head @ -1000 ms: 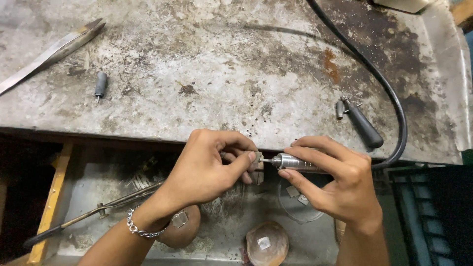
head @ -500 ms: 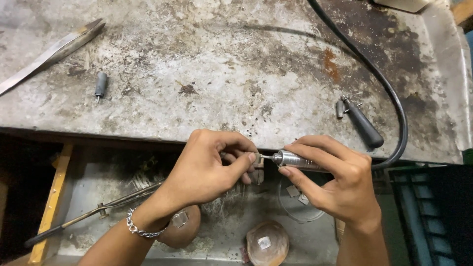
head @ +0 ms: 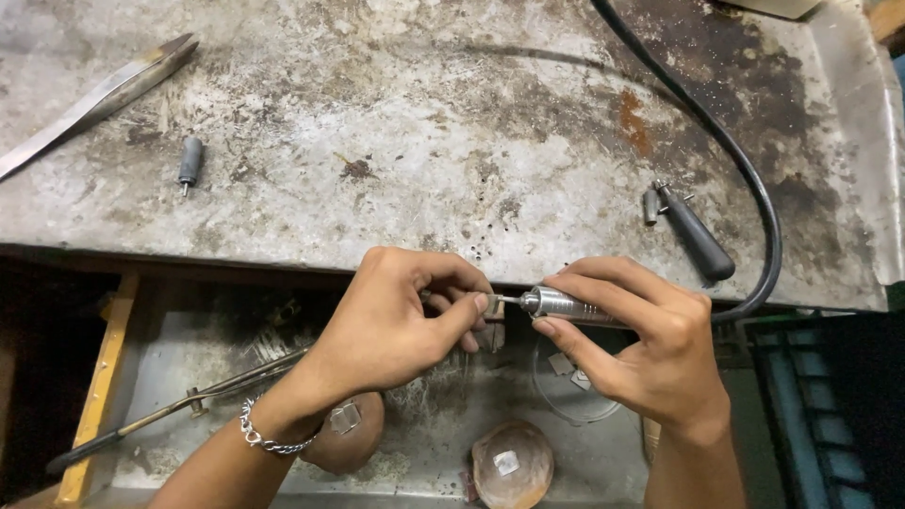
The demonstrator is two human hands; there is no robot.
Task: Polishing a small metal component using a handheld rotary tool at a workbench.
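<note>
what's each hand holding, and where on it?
Right hand: metal rotary handpiece, gripped pen-style along its barrel behind the tip. Left hand: small metal piece pinched at the fingertips, mostly hidden.

Even overhead light on worn metal bench (head: 452, 123), mild sheen, no harsh glare. Tray below dimmer; left and right edges fall dark. Focus sharp throughout.
</note>
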